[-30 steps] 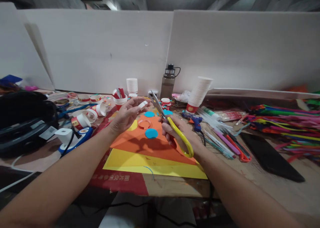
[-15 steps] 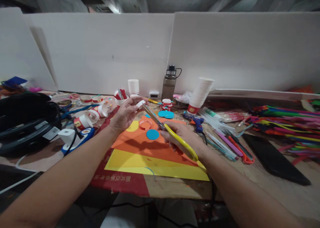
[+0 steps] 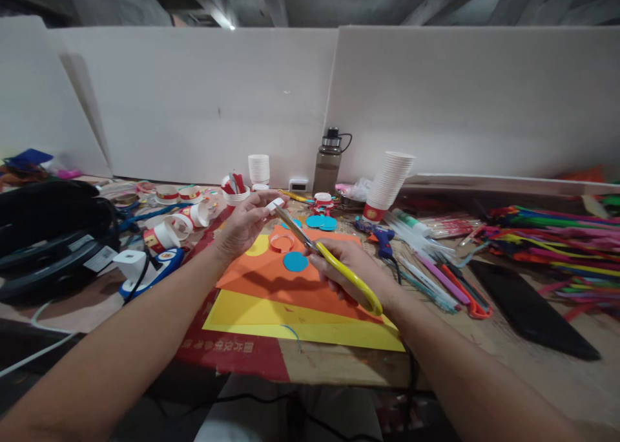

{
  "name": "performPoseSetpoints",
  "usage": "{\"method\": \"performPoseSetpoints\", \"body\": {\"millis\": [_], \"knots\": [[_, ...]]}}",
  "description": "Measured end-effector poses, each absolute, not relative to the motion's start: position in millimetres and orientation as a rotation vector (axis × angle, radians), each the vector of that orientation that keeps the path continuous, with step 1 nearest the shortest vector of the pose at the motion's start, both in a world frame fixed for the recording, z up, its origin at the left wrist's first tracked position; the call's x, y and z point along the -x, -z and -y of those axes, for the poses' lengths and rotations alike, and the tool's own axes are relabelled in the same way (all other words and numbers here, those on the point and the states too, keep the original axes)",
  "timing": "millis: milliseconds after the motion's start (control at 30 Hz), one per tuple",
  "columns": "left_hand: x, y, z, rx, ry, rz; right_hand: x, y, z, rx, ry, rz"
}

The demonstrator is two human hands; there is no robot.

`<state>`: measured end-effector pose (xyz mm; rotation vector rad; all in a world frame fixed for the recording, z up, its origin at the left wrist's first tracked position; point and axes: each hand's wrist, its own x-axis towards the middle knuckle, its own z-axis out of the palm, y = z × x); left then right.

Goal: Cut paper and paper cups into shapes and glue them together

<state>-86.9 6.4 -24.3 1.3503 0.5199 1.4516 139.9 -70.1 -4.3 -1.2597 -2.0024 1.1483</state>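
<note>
My left hand point(image 3: 247, 222) pinches a small white piece point(image 3: 274, 204), which looks like paper, above the far part of the sheets. My right hand point(image 3: 351, 271) is closed on yellow-handled scissors point(image 3: 341, 267), their blades pointing up and left to the white piece. Blade tips and piece meet; whether they are cutting into it I cannot tell. Below the hands lie an orange sheet point(image 3: 271, 280) and a yellow sheet point(image 3: 242, 313). On the orange sheet rest a blue disc point(image 3: 295, 262) and an orange ring point(image 3: 281, 249).
Behind stand a water bottle point(image 3: 328, 164) and a tall stack of paper cups point(image 3: 390, 183). A blue glue gun point(image 3: 382, 235) lies to the right, near pipe cleaners point(image 3: 557, 242) and a black flat slab point(image 3: 533, 309). Cut cup rings point(image 3: 162, 236) and a black bag-like object point(image 3: 53, 235) are left.
The white piece has tilted slightly in my left hand, at the scissor tips. My right hand and the scissors have barely shifted.
</note>
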Motion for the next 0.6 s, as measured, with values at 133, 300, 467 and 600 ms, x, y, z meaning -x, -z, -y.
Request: {"method": "performPoseSetpoints", "body": {"millis": [133,300,467,600], "knots": [[88.7,24.8,-7.5,-1.389,-1.444,-0.533,-139.2,4.9,71.0,1.285,-1.154,1.98],[88.8,23.8,-6.2,-1.372,-1.44,-0.531,-137.4,3.8,73.1,1.293,-1.193,1.946],[89.1,24.8,-7.3,-1.359,-1.443,-0.508,-133.9,-0.8,77.8,1.321,-1.228,1.909],[89.0,25.2,-8.4,-1.351,-1.444,-0.5,-132.6,-2.5,79.7,1.352,-1.205,1.919]]}}
